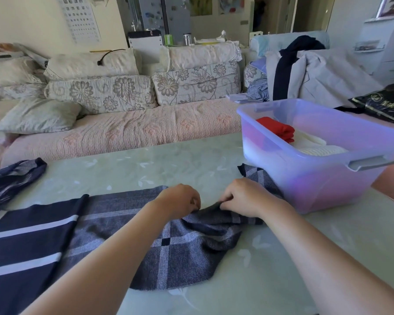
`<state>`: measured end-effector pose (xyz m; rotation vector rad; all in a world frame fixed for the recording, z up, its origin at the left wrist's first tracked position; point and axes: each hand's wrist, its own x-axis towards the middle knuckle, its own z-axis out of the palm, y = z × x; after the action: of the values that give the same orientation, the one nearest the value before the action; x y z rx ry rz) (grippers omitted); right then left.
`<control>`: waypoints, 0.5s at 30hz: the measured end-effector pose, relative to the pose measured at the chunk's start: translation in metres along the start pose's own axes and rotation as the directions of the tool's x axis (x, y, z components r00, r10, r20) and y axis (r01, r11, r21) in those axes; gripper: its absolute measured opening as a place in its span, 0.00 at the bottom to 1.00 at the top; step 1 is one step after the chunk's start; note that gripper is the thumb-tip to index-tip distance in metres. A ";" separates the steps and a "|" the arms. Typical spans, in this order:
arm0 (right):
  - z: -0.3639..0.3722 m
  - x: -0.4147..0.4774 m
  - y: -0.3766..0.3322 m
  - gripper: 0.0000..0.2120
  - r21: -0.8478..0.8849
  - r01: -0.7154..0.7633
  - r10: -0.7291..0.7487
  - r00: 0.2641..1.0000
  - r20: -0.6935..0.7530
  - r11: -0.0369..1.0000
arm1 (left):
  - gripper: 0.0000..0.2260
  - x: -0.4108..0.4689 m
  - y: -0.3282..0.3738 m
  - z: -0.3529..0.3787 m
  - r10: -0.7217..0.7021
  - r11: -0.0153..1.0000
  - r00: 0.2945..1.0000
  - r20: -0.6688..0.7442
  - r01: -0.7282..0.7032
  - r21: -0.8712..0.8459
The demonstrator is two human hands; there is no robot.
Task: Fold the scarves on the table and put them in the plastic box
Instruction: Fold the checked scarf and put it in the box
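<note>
A grey and navy checked scarf [168, 246] lies spread across the pale green table [146, 169]. My left hand [180, 201] and my right hand [243, 196] pinch a raised fold of it near its middle, close together. One end of the scarf pokes out beside the translucent plastic box [323, 178] at the right. Inside the box lie a folded red scarf [275, 129] and a folded cream one [316, 146]. A navy scarf with white stripes [25, 251] covers the checked scarf's left end.
Another dark patterned scarf [11, 178] lies at the table's left edge. Behind the table stands a sofa [123, 128] with flowered cushions. Clothes and a black bag [382, 103] are piled at the far right behind the box.
</note>
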<state>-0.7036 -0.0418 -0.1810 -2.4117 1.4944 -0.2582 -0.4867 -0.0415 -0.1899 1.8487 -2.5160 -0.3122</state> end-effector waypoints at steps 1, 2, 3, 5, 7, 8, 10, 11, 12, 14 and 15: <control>-0.002 0.000 0.004 0.06 0.008 -0.006 0.006 1.000 -0.014 1.000 | 0.06 0.003 -0.001 0.000 -0.009 1.000 1.000 -0.016 0.009 -0.010; -0.004 0.000 0.007 0.06 0.023 -0.014 0.015 0.999 -0.037 1.000 | 0.07 0.007 -0.002 -0.001 -0.015 0.999 0.999 -0.038 0.014 -0.030; -0.006 0.000 0.010 0.07 0.034 -0.029 0.031 0.997 -0.064 0.999 | 0.07 0.010 -0.003 -0.002 -0.021 0.998 0.998 -0.057 0.017 -0.056; -0.008 0.002 0.015 0.11 -0.010 -0.083 0.081 0.984 -0.159 0.996 | 0.08 0.015 -0.001 -0.004 -0.015 0.996 0.996 -0.092 0.007 -0.094; -0.009 0.007 0.019 0.14 -0.090 -0.207 0.164 0.924 -0.345 0.974 | 0.11 0.019 0.002 -0.005 -0.028 0.990 0.990 -0.141 0.009 -0.138; -0.008 0.010 0.021 0.15 -0.073 -0.273 0.216 0.874 -0.435 0.959 | 0.10 0.020 0.003 -0.006 -0.046 0.989 0.982 -0.185 0.019 -0.149; -0.006 0.016 0.024 0.17 0.087 -0.363 0.355 0.787 -0.505 0.928 | 0.07 0.026 0.003 -0.007 -0.043 0.994 0.949 -0.312 0.008 -0.113; -0.003 0.020 0.025 0.17 0.195 -0.375 0.421 0.763 -0.491 0.906 | 0.06 0.031 0.002 -0.007 -0.034 0.994 0.922 -0.386 -0.011 -0.113; -0.002 0.024 0.026 0.16 0.291 -0.355 0.456 0.752 -0.476 0.888 | 0.06 0.037 0.001 -0.007 -0.051 0.987 0.885 -0.463 -0.027 -0.159; 0.002 0.034 0.029 0.14 0.358 -0.293 0.444 0.755 -0.482 0.887 | 0.07 0.046 0.002 -0.006 -0.153 0.947 0.828 -0.539 -0.034 -0.320; 0.004 0.037 0.030 0.13 0.349 -0.270 0.419 0.770 -0.481 0.897 | 0.10 0.048 0.003 -0.005 -0.192 0.924 0.830 -0.524 -0.027 -0.381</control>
<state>-0.7111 -0.0868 -0.1951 -1.8752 1.9582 -1.0617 -0.5036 -0.0872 -0.1898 1.6033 -1.8386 -0.1963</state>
